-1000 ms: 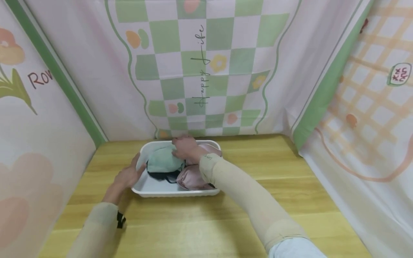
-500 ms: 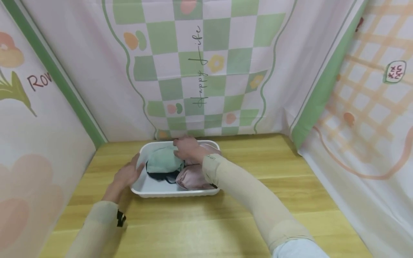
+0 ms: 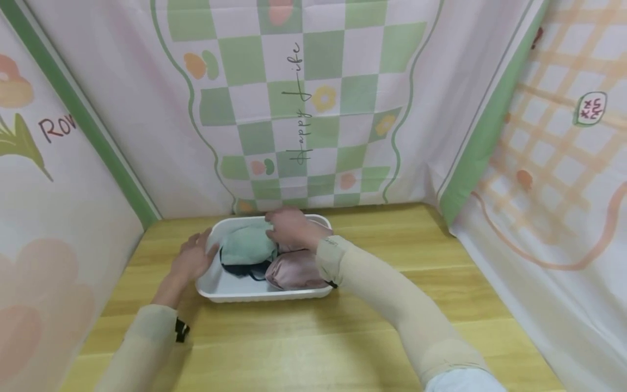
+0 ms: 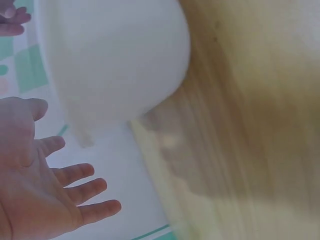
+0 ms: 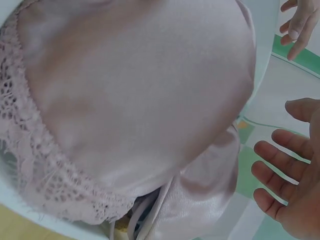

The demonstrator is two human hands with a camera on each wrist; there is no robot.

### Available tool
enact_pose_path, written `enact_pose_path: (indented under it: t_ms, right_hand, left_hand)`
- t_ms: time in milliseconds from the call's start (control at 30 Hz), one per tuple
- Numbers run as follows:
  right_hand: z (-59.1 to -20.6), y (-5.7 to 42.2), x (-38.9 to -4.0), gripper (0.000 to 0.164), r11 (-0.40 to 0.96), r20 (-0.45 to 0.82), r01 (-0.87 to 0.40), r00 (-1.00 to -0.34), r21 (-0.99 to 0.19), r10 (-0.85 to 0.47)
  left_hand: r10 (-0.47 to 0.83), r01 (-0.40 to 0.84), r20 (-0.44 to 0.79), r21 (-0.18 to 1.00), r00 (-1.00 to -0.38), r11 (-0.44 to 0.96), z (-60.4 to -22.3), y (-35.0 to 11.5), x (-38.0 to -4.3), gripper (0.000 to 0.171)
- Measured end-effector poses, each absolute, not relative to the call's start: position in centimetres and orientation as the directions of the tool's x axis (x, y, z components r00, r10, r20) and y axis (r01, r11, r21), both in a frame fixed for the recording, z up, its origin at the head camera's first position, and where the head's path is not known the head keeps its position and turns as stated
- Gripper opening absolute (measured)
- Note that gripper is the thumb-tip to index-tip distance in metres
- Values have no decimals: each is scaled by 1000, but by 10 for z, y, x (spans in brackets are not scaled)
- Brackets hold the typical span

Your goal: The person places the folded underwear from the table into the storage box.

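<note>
A white plastic tray (image 3: pixel 264 297) stands on the wooden table and holds folded underwear. In it lie a pink satin bra (image 3: pixel 294 270), edged with lace in the right wrist view, and a mint green cup-shaped garment (image 3: pixel 249 246). Something black with a thin strap (image 3: pixel 243 269) shows beneath the green one. My right hand (image 3: pixel 290 226) reaches over the tray's far part; its fingers look spread and relaxed in the right wrist view, gripping nothing. At the tray's left rim, my left hand (image 3: pixel 192 258) has its fingers spread. Whether it touches the rim I cannot tell.
The wooden table (image 3: pixel 274 348) extends in front of the tray and to both sides. A green-and-white checked cloth (image 3: pixel 294 125) hangs right behind the tray. More printed cloth (image 3: pixel 553 163) rises along the right side, and another sheet (image 3: pixel 63 207) along the left.
My right hand has shifted slightly to the right over the tray. The left hand's fingers have spread more beside the rim. The garments look unmoved, and the head view has shifted a little.
</note>
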State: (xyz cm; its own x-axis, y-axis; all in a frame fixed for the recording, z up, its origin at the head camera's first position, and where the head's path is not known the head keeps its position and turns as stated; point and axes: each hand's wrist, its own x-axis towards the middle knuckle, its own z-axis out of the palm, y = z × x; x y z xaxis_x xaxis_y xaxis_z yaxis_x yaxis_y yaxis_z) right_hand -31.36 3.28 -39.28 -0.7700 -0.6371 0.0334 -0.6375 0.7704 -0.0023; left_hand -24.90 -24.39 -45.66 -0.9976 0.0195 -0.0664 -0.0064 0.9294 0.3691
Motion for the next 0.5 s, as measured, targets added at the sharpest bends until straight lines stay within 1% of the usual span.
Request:
enact_pose_path:
  t_ms: [300, 500]
  right_hand:
    - [-383, 46, -302, 40, 798, 45, -602, -797, 4, -602]
    - [-381, 53, -300, 41, 797, 47, -604, -795, 17, -604]
  left_hand:
    - [40, 24, -39, 350, -998, 936, -440, -235, -246, 69]
    - [66, 55, -23, 326, -998, 944, -428, -228, -244, 68]
